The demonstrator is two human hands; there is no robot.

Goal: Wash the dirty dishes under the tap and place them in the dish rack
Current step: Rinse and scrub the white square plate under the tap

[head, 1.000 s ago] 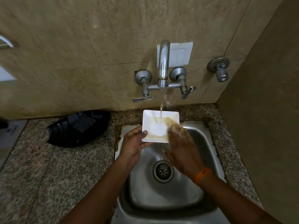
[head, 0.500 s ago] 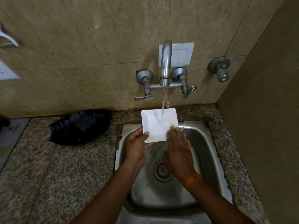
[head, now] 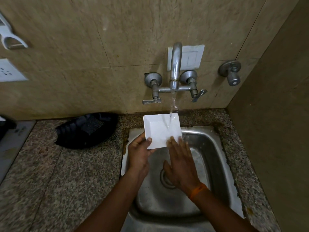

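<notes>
Plate [head: 158, 129], square, face-up under tap [head: 174, 67]; left hand [head: 139, 153] pinches its corner, right hand [head: 182, 163] spread flat.

You are looking at no readable text: faint dark printing is showing on the pale board [head: 15, 139] at the counter's left edge, too blurred to read.

Speckled granite counter [head: 66, 173] with inset steel sink [head: 215, 148], black rack [head: 87, 129].
</notes>
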